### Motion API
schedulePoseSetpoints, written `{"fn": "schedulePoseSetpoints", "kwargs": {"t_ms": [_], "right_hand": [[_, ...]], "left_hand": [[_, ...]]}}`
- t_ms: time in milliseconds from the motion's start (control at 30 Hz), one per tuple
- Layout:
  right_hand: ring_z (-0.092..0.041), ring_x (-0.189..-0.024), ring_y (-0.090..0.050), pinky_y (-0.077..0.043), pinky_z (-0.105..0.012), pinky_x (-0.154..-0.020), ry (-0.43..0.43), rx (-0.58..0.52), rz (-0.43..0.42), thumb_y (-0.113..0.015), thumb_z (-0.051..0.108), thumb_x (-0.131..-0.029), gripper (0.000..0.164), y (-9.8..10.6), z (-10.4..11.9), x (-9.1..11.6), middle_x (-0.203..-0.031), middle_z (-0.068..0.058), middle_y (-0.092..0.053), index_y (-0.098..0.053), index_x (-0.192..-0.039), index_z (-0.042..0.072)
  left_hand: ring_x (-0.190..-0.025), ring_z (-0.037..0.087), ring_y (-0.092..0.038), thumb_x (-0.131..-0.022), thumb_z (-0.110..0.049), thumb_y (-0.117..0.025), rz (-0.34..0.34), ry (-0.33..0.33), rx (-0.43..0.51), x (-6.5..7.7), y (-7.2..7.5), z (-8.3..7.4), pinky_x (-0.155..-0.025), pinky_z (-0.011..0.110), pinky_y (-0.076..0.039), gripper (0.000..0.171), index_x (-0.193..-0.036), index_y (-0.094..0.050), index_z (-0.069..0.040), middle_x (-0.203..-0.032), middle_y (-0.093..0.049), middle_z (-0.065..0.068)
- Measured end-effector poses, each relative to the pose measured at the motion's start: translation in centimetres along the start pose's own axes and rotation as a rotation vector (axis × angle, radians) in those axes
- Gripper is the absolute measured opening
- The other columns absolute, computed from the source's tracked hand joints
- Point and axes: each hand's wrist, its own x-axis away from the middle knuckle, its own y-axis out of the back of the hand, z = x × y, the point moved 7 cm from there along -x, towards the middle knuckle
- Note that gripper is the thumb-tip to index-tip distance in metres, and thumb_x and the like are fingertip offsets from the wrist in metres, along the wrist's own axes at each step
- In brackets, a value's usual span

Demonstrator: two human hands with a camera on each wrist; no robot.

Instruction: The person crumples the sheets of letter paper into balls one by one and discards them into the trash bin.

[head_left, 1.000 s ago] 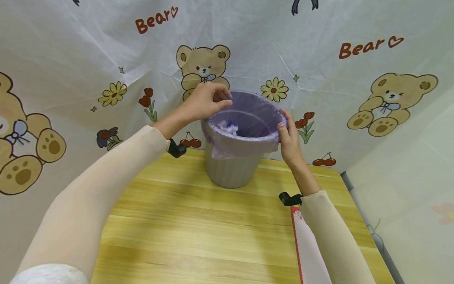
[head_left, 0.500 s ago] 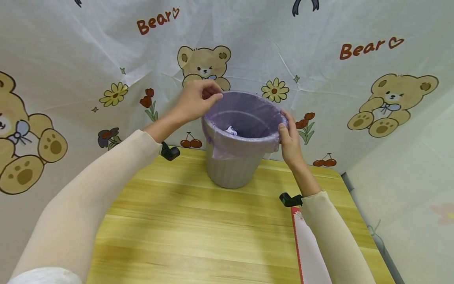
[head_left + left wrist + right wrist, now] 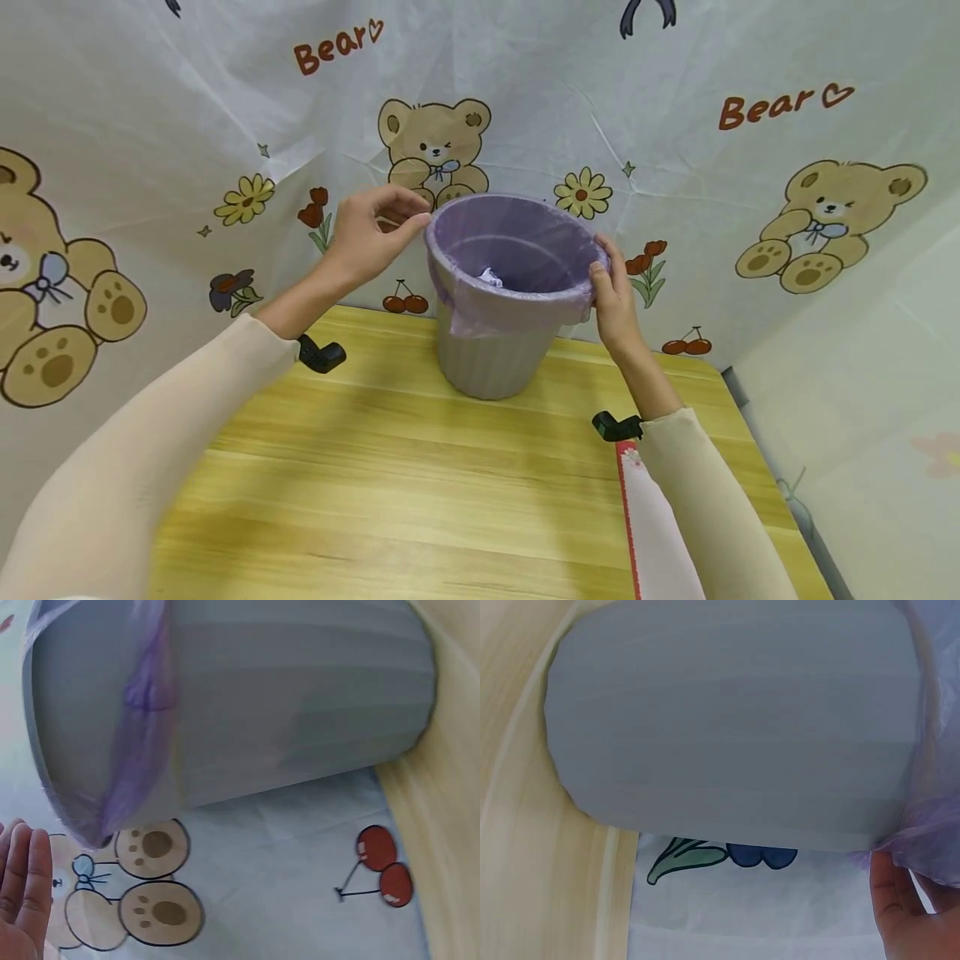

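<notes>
A grey ribbed trash can (image 3: 491, 362) stands upright on the table, lined with a translucent purple trash bag (image 3: 480, 312) folded over its rim. Inside it shows a crumpled piece of white-and-blue paper (image 3: 491, 277). My left hand (image 3: 367, 237) hovers just left of the rim with nothing in it; the left wrist view has its fingers (image 3: 34, 877) straight and apart from the can. On the opposite side, my right hand (image 3: 617, 304) grips the rim and bag, thumb in front. In the right wrist view the right hand's fingers (image 3: 889, 896) meet the bag's edge.
The wooden table (image 3: 405, 500) runs back to a bear-print cloth (image 3: 525, 108) behind the can. A pale pink sheet with a red edge (image 3: 652, 525) lies at the right, partly under the right forearm. Each wrist carries a small black camera (image 3: 321, 355).
My left hand has moved left from over the can's opening to outside its rim. The crumpled paper, blurred a second ago inside the can, now lies still. The right hand stays put.
</notes>
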Motion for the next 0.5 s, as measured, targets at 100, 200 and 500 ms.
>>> {"fn": "schedulePoseSetpoints", "kwargs": {"t_ms": [100, 200, 500], "right_hand": [[-0.026, -0.119, -0.054, -0.052, -0.022, -0.085, -0.016, -0.028, 0.023, -0.039, 0.039, -0.113, 0.058, -0.2, 0.0, 0.1, -0.158, -0.013, -0.043, -0.031, -0.169, 0.025], [-0.028, -0.127, -0.054, -0.052, -0.02, -0.089, -0.028, -0.039, 0.033, -0.04, 0.042, -0.114, 0.059, -0.1, 0.0, 0.5, -0.163, -0.014, -0.043, -0.029, -0.169, 0.026], [-0.02, -0.138, -0.058, -0.061, -0.019, -0.093, 0.001, -0.119, -0.018, -0.049, 0.029, -0.115, 0.052, 2.0, -1.0, 3.8, -0.169, -0.007, -0.039, -0.037, -0.166, 0.023]], "left_hand": [[-0.085, 0.004, -0.072, -0.102, -0.022, -0.075, 0.007, 0.039, 0.029, 1.9, 0.3, 1.1, -0.081, 0.017, -0.06, 0.02, -0.117, -0.078, -0.009, -0.106, -0.081, 0.011], [-0.084, 0.004, -0.073, -0.102, -0.021, -0.075, 0.011, 0.062, 0.054, 3.7, 0.3, 2.3, -0.08, 0.017, -0.06, 0.019, -0.117, -0.078, -0.009, -0.105, -0.081, 0.012], [-0.087, 0.004, -0.074, -0.102, -0.014, -0.076, 0.018, 0.071, 0.142, 8.8, -0.2, 2.8, -0.077, 0.019, -0.063, 0.016, -0.117, -0.078, -0.008, -0.107, -0.08, 0.013]]}}
